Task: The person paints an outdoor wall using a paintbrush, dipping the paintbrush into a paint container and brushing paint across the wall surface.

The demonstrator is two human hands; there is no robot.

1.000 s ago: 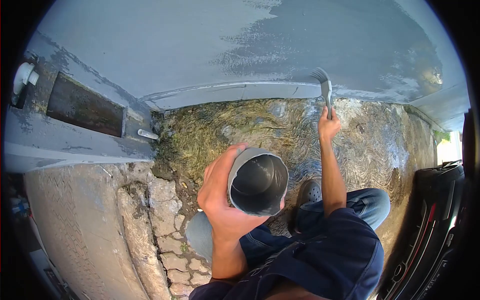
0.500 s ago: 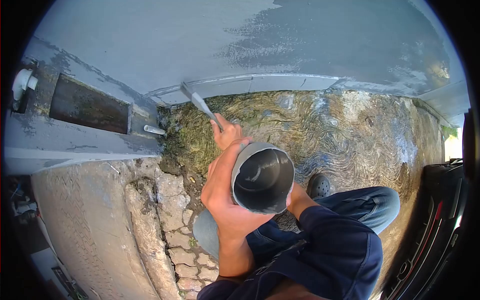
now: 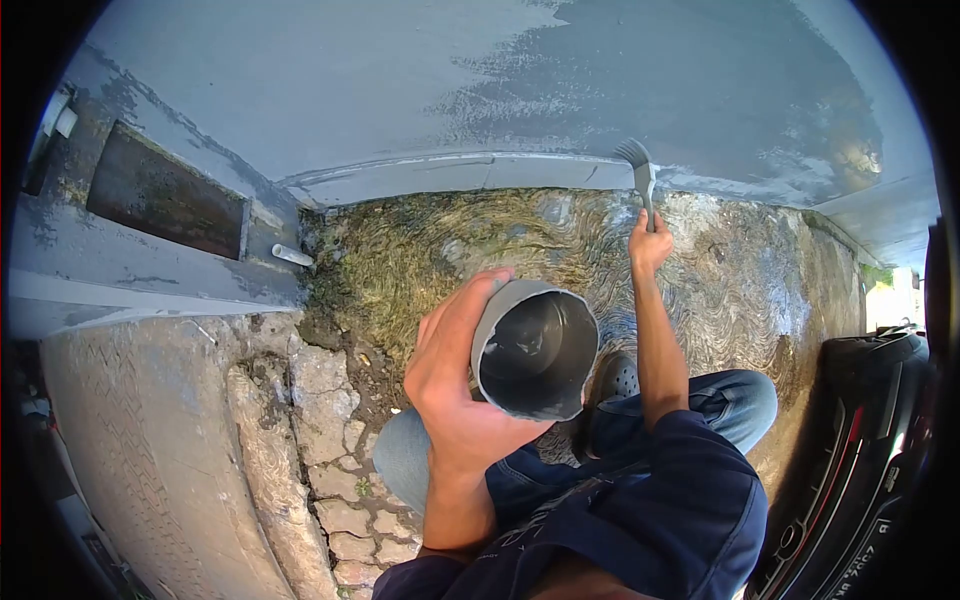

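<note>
My left hand (image 3: pixel 450 365) is wrapped round a grey paint cup (image 3: pixel 540 345), with its mouth facing up toward me. Grey paint coats the inside of the cup. Farther out, at the end of my stretched arm, my right hand (image 3: pixel 650 245) grips the handle of a paintbrush (image 3: pixel 645 178). The brush's grey-coated bristles are at the low ledge along the foot of the wall (image 3: pixel 400 90); whether they touch it I cannot tell. A darker grey patch of paint with ragged brush edges (image 3: pixel 640 80) spreads over the wall above the brush.
A white pipe stub (image 3: pixel 292 255) sticks out near the left corner, beside a rectangular recess (image 3: pixel 165 195). Rough, mossy concrete ground (image 3: pixel 420 240) runs along the wall. A dark car (image 3: pixel 850 460) stands at the right. Cracked paving (image 3: pixel 350 520) lies at lower left.
My right hand has swung from the left, behind the cup, out to the right along the wall's foot with the paintbrush. My left hand still holds the cup in nearly the same place.
</note>
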